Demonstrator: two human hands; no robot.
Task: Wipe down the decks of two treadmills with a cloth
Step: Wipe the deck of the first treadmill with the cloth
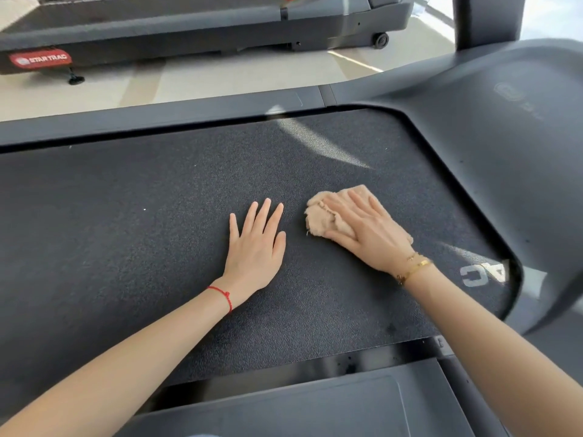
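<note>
A dark textured treadmill deck (157, 216) fills the middle of the head view. My right hand (366, 230) lies flat with straight fingers on a crumpled beige cloth (321, 216), pressing it onto the deck right of centre. Flat on the bare belt just left of the cloth, my left hand (255, 247) rests with fingers spread and holds nothing. A second treadmill (189, 29) with a red label stands across the floor at the top.
Grey side rails (157, 116) run along the far and near edges of the deck. The motor hood (504, 137) curves round the right end, with an upright post (485, 17) above it. Pale floor (220, 80) separates the two machines.
</note>
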